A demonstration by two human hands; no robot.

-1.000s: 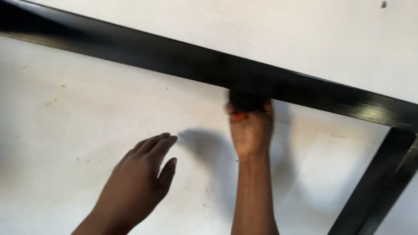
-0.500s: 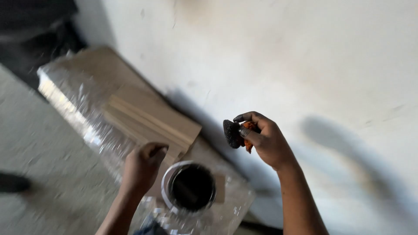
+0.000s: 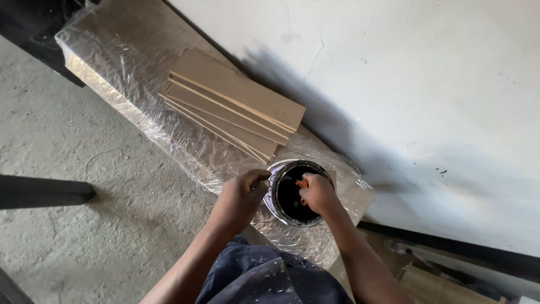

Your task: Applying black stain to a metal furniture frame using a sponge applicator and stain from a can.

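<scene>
1. A round tin of black paint (image 3: 296, 193) stands upright with its open mouth facing the camera, near the lower end of a long package wrapped in clear plastic film (image 3: 140, 107). Being round, the tin has no long axis in this view.
2. The left hand (image 3: 241, 197) is curled against the tin's left rim, fingers closed on it.
3. The right hand (image 3: 318, 194) reaches over the tin's mouth, its fingers pinched around a small orange-tipped object (image 3: 302, 183). The object is mostly hidden by the fingers, so its kind cannot be told.
4. The wrapped package runs diagonally from upper left to lower right along the foot of a white wall (image 3: 427, 84); its upper left end is cut off by the frame.
5. A stack of flat brown boards (image 3: 233, 107) lies on the package, long axis parallel to it.
6. A dark bar (image 3: 42, 191) lies on the concrete floor (image 3: 84, 242) at left, cut off by the edge.
7. Lower right: black frame pieces and brown packaging (image 3: 444, 264), dim and hard to make out.
</scene>
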